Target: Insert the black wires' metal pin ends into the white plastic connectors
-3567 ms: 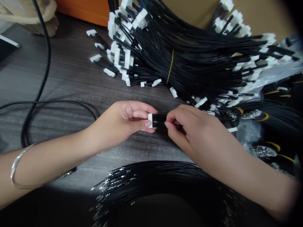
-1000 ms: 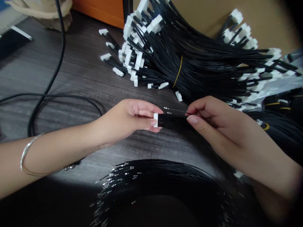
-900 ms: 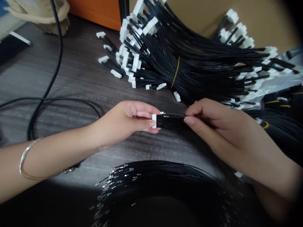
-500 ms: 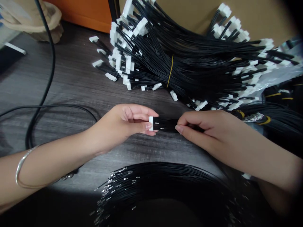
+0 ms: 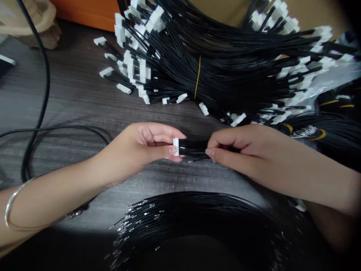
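Observation:
Between the thumb and fingers of my left hand (image 5: 149, 143) is a small white connector housing (image 5: 176, 146). Several black wires (image 5: 194, 146) run out of its right side. My right hand (image 5: 234, 146) pinches wires a short way to the right of the housing. At least one loose wire with a bare metal terminal (image 5: 190, 161) sticks out from its fingertips toward the housing, just below the others. Another shiny terminal (image 5: 182, 148) lies over the wires close to the housing. How many wires the right fingers grip is hidden.
A big heap of black cables (image 5: 220, 67) with white connectors lies beyond my hands, partly tied with a yellow band (image 5: 197, 77). Nearer me curves a bunch of loose wires (image 5: 197, 203) with metal tips. A thick black cable (image 5: 45, 75) crosses at left; tied wires (image 5: 332, 128) lie right.
One loose terminal has shifted down, out below the wires, while the other has come nearer the housing. Both hands keep their grips. The whole view has shifted slightly.

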`<state>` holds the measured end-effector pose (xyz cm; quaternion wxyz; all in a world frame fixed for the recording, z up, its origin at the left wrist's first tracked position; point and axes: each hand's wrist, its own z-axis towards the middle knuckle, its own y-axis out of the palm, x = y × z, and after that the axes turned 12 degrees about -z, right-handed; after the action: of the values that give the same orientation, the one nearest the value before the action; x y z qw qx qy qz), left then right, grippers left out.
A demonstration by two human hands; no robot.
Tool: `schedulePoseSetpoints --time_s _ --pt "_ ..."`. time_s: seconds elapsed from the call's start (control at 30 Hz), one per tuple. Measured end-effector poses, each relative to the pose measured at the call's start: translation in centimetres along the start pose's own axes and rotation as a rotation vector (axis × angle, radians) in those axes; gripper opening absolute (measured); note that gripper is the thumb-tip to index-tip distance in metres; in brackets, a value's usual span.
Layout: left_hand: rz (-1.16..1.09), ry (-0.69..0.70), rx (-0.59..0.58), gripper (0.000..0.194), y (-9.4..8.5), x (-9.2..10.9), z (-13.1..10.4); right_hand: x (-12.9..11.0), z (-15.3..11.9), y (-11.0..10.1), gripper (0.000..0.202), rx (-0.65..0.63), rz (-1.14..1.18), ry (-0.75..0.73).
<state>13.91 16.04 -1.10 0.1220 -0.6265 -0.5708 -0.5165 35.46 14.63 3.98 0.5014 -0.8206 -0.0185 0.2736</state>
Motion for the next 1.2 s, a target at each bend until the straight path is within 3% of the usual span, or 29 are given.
schedulePoseSetpoints --time_s 0.83,1.2 --pt "-0.005 -0.008 -0.058 0.019 -0.1 -0.1 0.1 -0.2 0.6 1.1 0.023 0.010 0.065 -0.039" --pt "-0.090 -0.063 -0.061 0.019 -0.2 0.2 0.1 -0.3 0.4 1.1 0.016 0.148 0.051 -0.048"
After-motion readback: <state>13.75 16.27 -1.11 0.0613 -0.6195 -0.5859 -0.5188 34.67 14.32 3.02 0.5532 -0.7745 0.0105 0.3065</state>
